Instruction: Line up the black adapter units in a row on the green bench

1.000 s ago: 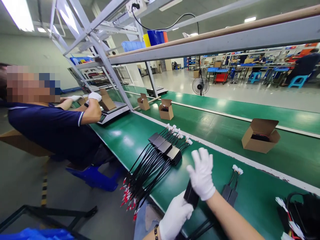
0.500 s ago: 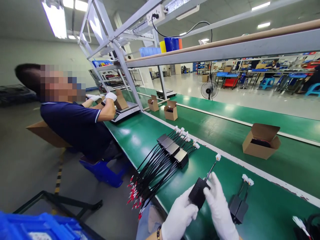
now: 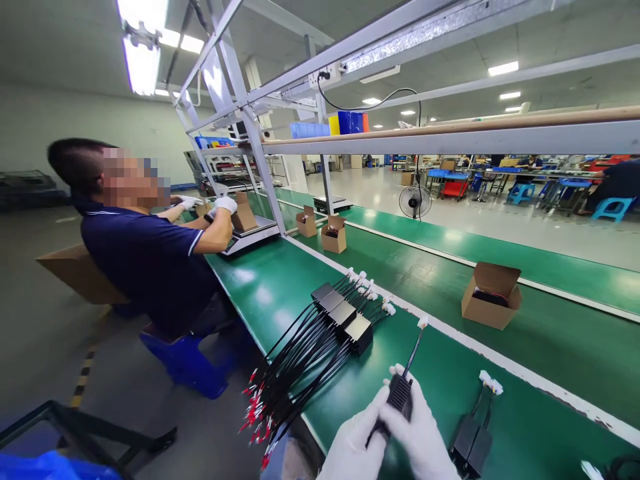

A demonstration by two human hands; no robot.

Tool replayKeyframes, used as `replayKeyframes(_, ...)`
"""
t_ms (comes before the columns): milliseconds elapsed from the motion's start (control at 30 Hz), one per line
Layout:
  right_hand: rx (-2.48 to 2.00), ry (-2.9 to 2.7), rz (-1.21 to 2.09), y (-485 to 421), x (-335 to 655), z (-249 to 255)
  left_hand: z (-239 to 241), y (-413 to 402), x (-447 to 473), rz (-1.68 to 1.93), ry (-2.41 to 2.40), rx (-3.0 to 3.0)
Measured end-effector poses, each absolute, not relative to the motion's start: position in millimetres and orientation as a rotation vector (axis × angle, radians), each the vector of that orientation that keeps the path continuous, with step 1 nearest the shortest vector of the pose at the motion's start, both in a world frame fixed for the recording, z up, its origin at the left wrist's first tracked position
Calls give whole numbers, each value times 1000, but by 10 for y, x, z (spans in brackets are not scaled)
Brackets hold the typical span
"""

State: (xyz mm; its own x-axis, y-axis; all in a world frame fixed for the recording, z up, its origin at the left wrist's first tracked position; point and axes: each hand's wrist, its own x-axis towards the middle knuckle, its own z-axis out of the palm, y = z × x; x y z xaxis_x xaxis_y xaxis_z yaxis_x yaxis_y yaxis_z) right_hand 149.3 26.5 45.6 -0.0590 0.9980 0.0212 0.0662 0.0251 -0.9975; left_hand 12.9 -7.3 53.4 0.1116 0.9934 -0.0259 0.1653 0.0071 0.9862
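Both my gloved hands meet low at the bench edge: left hand [image 3: 353, 443] and right hand [image 3: 423, 440] pinch one black module [image 3: 400, 395] between thumbs and fingers, above the green bench [image 3: 280, 287]. Its thin lead rises to a white connector [image 3: 423, 323]. I judge the casing light, rigid and smooth, the lead limp; hold belongs on the casing's flat sides. A row of like modules [image 3: 345, 313] lies just beyond.
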Motion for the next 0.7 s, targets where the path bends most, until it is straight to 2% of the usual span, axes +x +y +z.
replayKeyframes(133,-1005,-1331,1384,528,1694,610,818,-12,106,976,1114,970)
replayKeyframes(267,-1081,-1426,1438,847,1694,795,1019,37,-118,854,1121,917)
replayKeyframes(433,-1285,-1458,1335,1417,1397,902,892,127,-613,804,1542,1108)
replayKeyframes(700,-1536,-1537,1369,2188,894,611,700,514,-957,866,1790,1397)
